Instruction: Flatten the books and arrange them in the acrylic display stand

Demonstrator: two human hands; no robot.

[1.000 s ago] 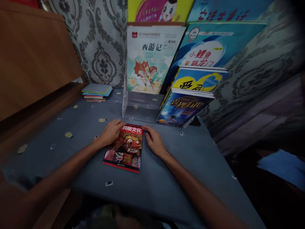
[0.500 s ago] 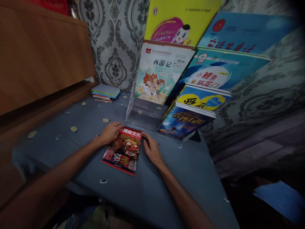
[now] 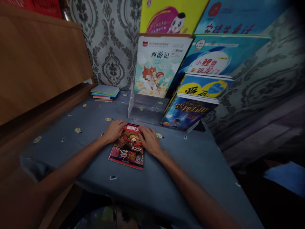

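Observation:
A red-bordered book (image 3: 130, 144) with a mask on its cover lies flat on the cloth-covered table. My left hand (image 3: 114, 131) rests at its upper left corner, fingers stretched out over the edge. Across the upper right corner lies my right hand (image 3: 150, 140), its fingers apart and hiding the end of the title. Both hands touch the book, and neither lifts it. Behind them stands a clear acrylic book rack (image 3: 146, 114). A white picture book (image 3: 159, 66) leans upright in it, and a dark blue book (image 3: 188, 113) stands at the front right.
A small stack of thin books (image 3: 105, 92) lies at the back left of the table (image 3: 95, 162). More books stand on the right, including a teal one (image 3: 214, 55) and a yellow one (image 3: 175, 16). A wooden cabinet (image 3: 43, 60) borders the left; patterned wallpaper (image 3: 113, 65) is behind.
My right hand has moved left and further onto the book's upper right corner, covering part of the title. My left hand stays at the upper left corner. The whole view has shifted slightly.

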